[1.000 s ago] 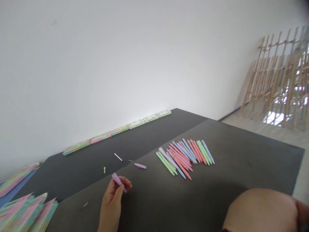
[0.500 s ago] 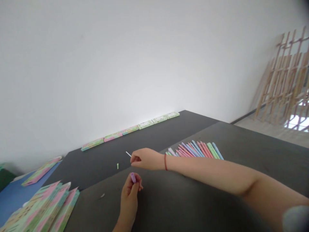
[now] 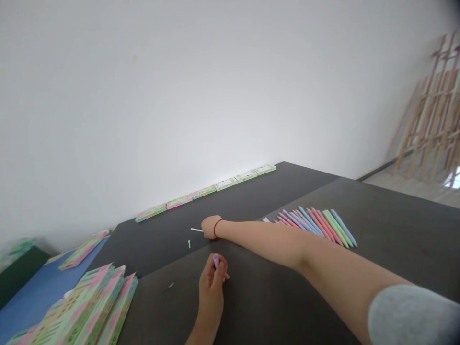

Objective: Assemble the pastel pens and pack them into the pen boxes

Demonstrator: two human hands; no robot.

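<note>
My left hand point(image 3: 212, 280) is closed around a purple pen barrel point(image 3: 216, 260), held upright with its open end up. Farther off, my right hand point(image 3: 211, 227) reaches over the dark table, wrist turned so that its fingers are mostly hidden. A thin white stick point(image 3: 196, 230), like a pen refill, pokes out leftward from its fingers, almost level and close to the tabletop. Just left of the hands, a small light green pen part point(image 3: 189, 244) lies on the table. Several pastel pens point(image 3: 323, 227) are laid side by side to the right, partly behind my right forearm.
Flat pastel boxes point(image 3: 204, 192) line the table's wall edge. More printed packs point(image 3: 97, 306) overlap at the lower left, with another pack point(image 3: 84, 250) on a blue surface point(image 3: 32, 292). A small pale scrap point(image 3: 170, 285) lies on the table point(image 3: 161, 311). Wooden racks point(image 3: 431, 115) stand far right.
My right hand has moved farther out and left across the table, and the white stick has tipped closer to level. My left hand still grips the purple barrel. The view has shifted slightly left.
</note>
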